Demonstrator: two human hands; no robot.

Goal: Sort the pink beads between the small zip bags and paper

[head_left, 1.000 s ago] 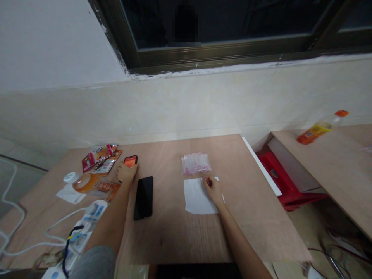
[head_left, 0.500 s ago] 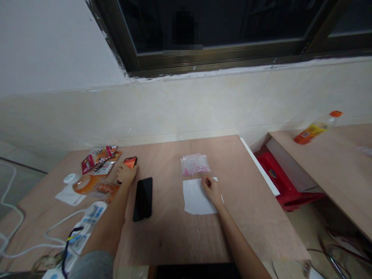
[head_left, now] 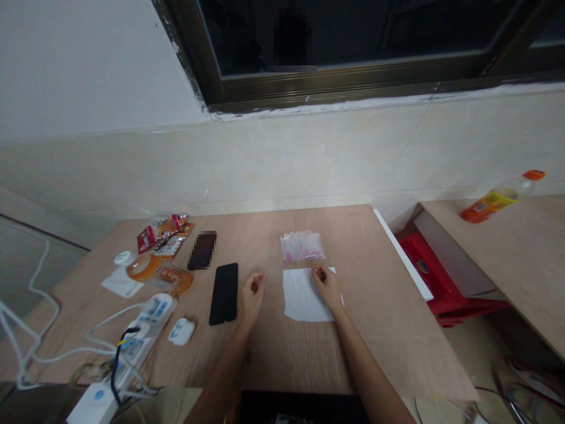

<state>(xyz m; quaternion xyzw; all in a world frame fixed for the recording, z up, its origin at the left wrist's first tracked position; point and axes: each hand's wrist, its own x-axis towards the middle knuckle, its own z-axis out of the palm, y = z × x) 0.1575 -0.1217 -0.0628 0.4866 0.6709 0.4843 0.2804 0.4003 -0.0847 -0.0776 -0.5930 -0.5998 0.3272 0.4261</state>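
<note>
Seemingly, you're handling the paper [head_left: 302, 301], just near of the bags [head_left: 302, 248]: right hand [head_left: 328, 285] curled over its far-right corner, left hand [head_left: 253, 292] curled beside the phone [head_left: 224, 294], any pinch unclear. Shifting it calls for light fingers.

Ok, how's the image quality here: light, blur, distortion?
Head view: dim, with the window almost black; head view: pixel blocks mask part of that window and the farther phone; head view: the orange-capped bottle slants, probably wide-angle stretch; head view: left hand and right hand show, but fingertip detail is soft.
</note>
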